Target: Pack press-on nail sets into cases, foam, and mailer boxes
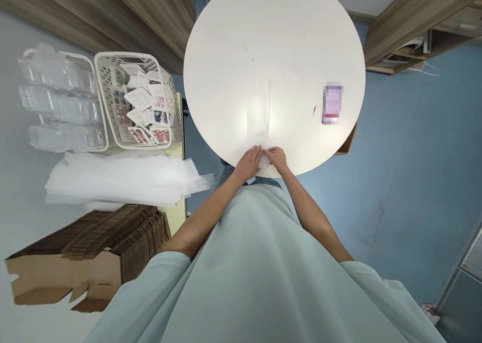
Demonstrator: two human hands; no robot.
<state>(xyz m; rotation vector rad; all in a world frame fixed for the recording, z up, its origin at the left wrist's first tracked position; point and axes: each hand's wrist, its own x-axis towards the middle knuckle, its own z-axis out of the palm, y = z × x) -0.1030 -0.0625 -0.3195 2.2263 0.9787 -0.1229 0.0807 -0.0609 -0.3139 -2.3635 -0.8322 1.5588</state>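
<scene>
A thin, translucent white sheet (258,114) lies on the round white table (226,41), its long side pointing away from me. My left hand (248,163) rests flat on the sheet's near end, fingers stretched out. Close beside it, my right hand (276,157) has thumb and forefinger pinched together at the same end of the sheet. The fingertips of both hands almost meet near the table's front edge. Whether anything lies under the sheet's near end, I cannot tell.
A pixelated phone-sized item (332,103) lies on the table's right side. To the left stand a white basket (173,107) of small carded packets, clear plastic packs (62,104), a pile of white translucent sheets (120,180) and stacked folded cardboard (113,232).
</scene>
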